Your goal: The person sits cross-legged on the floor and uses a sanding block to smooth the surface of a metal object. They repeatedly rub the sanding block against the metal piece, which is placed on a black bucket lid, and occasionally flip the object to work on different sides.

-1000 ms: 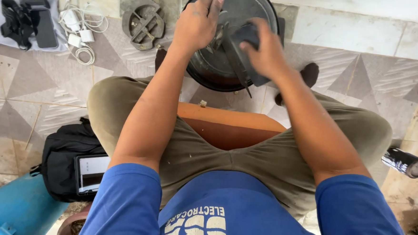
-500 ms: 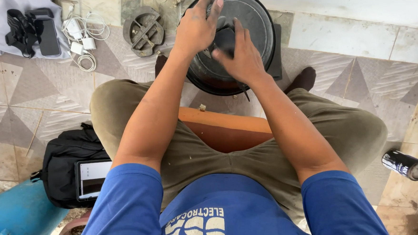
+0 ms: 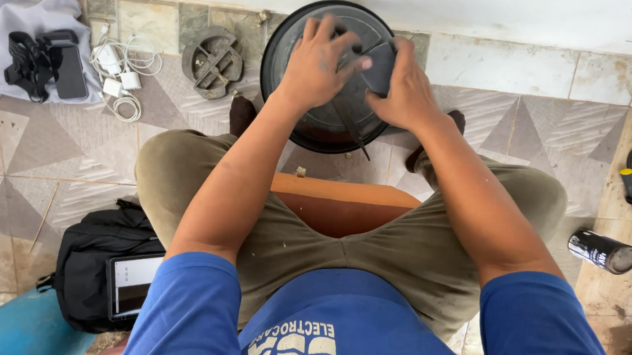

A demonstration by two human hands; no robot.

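Directly under both hands [image 3: 364, 75] (touching): black round housing [image 3: 319, 124]

Head camera, steep downward, close over lap.

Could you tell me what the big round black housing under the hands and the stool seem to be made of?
The round black housing looks like moulded plastic or painted metal: smooth concentric ridges with a dull sheen. The left hand and right hand rest on it. The stool looks like varnished brown wood.

Both arms stretched fwd; left hand [image 3: 320, 66] fingers spread, right hand [image 3: 405, 88] curled, thumbs nearly touching
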